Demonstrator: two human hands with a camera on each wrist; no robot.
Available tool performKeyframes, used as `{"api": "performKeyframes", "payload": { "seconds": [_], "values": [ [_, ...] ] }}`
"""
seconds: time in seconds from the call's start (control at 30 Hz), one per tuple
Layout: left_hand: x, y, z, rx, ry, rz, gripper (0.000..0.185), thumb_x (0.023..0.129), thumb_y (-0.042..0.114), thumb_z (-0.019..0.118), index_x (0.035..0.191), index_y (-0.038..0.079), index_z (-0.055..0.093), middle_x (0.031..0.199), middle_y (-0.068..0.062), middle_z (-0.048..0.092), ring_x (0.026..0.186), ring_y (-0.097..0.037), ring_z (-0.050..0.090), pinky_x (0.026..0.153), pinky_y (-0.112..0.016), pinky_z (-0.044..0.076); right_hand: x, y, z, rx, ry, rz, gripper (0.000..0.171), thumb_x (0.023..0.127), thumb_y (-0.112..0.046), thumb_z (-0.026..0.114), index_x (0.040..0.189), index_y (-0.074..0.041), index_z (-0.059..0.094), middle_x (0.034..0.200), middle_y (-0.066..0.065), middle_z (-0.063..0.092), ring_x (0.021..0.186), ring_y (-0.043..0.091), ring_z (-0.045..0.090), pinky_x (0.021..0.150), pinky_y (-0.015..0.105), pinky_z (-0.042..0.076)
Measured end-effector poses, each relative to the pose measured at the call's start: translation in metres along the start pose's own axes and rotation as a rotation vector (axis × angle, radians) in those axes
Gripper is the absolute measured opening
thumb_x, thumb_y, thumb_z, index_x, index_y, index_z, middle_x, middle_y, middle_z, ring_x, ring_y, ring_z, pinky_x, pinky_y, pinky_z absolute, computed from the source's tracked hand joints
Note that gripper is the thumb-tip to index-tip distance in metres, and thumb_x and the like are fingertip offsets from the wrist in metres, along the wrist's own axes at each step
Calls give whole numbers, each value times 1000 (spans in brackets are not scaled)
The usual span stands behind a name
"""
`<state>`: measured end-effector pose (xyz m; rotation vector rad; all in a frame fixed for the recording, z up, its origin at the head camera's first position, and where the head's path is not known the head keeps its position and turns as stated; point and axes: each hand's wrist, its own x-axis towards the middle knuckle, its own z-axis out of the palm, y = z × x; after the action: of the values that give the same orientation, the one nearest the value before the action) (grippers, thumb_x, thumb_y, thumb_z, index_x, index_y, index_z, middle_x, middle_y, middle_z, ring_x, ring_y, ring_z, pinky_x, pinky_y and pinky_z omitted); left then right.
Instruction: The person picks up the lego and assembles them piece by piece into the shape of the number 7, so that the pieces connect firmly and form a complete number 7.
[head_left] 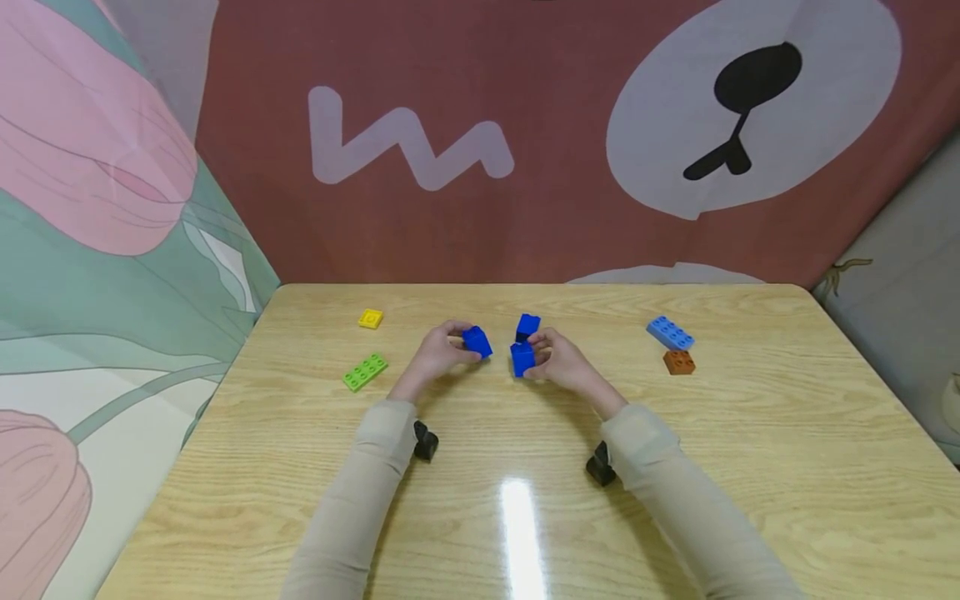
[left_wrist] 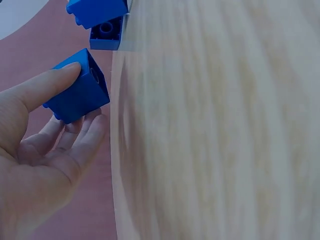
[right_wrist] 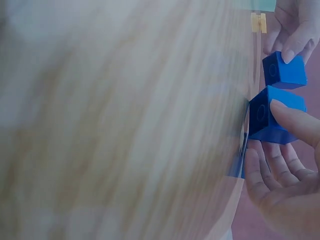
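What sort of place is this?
Perhaps a play corner, though I can't be sure: a light wood-grain table, a blue boxy plastic toy brick in the person's left hand, and a reddish-brown cartoon-animal backdrop behind.

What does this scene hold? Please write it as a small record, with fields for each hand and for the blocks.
left hand: pinches first blue block
right hand: pinches second blue block
held blocks: apart, with a gap between
third blue block: just beyond the second
left side: yellow block, farther away; green block, nearer
right side: light blue block, farther away; brown block, nearer
surface: wooden table
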<state>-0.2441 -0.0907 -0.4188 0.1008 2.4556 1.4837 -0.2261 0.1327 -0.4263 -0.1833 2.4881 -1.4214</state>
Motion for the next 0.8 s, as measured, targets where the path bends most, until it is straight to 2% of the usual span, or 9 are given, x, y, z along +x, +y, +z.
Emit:
{"api": "performKeyframes", "payload": {
  "seconds": [0.2, 0.4, 0.63, 0.8],
  "values": [
    [2, 0, -4, -69, -6, 12, 53, 84, 5, 71, 132, 9, 51, 130, -19, 55, 119, -33, 56, 97, -42, 50, 0, -4, 2, 28, -20, -23, 48, 79, 6, 70, 120, 4, 46, 120, 22, 51, 113, 37, 57, 80, 28, 54],
    [0, 3, -8, -78, -19, 43, 51, 86, 8, 70, 133, 13, 53, 134, -16, 51, 122, -34, 56, 99, -43, 51, 2, -5, 5, 12, -35, -22, 42, 81, 4, 69, 116, 1, 46, 118, 20, 51, 113, 35, 57, 79, 27, 53],
    [-3, 9, -6, -122, -22, 45, 52, 85, 10, 72, 132, 8, 50, 132, -16, 54, 121, -32, 58, 96, -40, 53, 5, -5, 10, -12, -12, -39, 42, 79, 5, 70, 114, 3, 47, 117, 22, 53, 113, 38, 59, 83, 31, 55],
    [-6, 12, -5, -122, -27, 50, 48, 84, 12, 73, 128, 10, 54, 132, -13, 56, 121, -30, 58, 97, -41, 53, 5, -7, 13, -16, 3, -33, 43, 77, 6, 71, 112, 2, 47, 116, 21, 54, 110, 36, 60, 82, 30, 54]
  ]
}}
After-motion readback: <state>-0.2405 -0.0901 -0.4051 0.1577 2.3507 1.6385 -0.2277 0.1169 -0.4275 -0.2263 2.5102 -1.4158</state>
